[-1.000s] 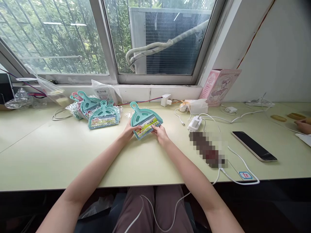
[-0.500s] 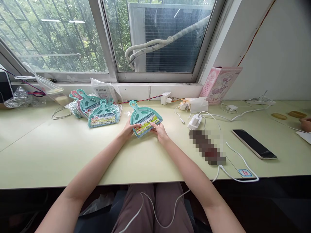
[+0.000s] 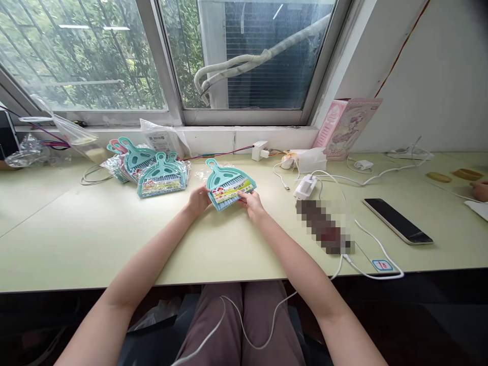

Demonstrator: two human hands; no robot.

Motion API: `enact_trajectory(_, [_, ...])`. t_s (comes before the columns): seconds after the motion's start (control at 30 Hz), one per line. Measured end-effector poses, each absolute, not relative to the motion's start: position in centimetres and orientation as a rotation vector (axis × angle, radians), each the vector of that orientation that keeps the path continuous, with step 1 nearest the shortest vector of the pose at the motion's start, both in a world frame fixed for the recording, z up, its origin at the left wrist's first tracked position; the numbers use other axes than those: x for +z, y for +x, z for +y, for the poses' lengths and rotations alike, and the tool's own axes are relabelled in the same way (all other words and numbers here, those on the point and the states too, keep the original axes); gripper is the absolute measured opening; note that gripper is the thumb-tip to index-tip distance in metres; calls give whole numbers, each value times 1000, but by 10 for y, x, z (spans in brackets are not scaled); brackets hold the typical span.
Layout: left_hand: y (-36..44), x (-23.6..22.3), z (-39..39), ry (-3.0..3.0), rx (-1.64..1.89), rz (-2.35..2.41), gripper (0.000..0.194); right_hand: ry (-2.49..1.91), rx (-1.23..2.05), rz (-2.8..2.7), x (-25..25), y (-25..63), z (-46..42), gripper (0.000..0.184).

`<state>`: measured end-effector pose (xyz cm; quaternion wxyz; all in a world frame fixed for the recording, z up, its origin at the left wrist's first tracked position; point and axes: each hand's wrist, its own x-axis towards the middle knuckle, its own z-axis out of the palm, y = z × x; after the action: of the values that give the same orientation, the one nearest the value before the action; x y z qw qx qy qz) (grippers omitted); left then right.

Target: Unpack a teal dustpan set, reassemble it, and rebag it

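A small turquoise dustpan [image 3: 219, 175] with a brush and a printed label strip across its front is raised slightly over the table, its handle pointing away from me. My right hand [image 3: 252, 204] pinches its lower right edge, the thumb on the label and the fingers underneath. At the left edge, my left hand [image 3: 200, 200] has its fingers curled against the pan; part of them is hidden behind it. To the left lies a pile of similar dustpan sets [image 3: 162, 175] in clear wrapping, mostly turquoise with a pink one behind.
Behind the dustpan stand a white plug adapter [image 3: 260, 151] and a pink box [image 3: 346, 129]. A white charger [image 3: 305, 187], cables, a blurred-out object [image 3: 324, 227] and a phone [image 3: 397, 221] lie to the right. Another person's hand [image 3: 479, 190] shows at the far right edge.
My left thumb has slid off the label to the pan's left edge, uncovering more of the print. The dustpan has turned slightly; my right hand keeps its grip.
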<state>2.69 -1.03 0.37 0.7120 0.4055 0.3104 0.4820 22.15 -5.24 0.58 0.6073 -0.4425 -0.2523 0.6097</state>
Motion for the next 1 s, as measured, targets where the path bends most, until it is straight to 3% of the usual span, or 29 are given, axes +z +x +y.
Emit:
enact_trajectory(0.23, [27, 0, -8, 978, 1113, 716, 80, -965, 1470, -613, 5, 223, -49, 17])
enact_trajectory(0.53, [27, -2, -7, 1004, 1127, 729, 83, -952, 1492, -663, 3, 225, -47, 23])
enact_trajectory(0.83, [27, -3, -6, 1016, 1107, 704, 79, -991, 1450, -667, 5, 222, -52, 23])
enact_trajectory(1.0, [25, 5, -9, 904, 1052, 697, 61, -1001, 1436, -644, 5, 221, -52, 22])
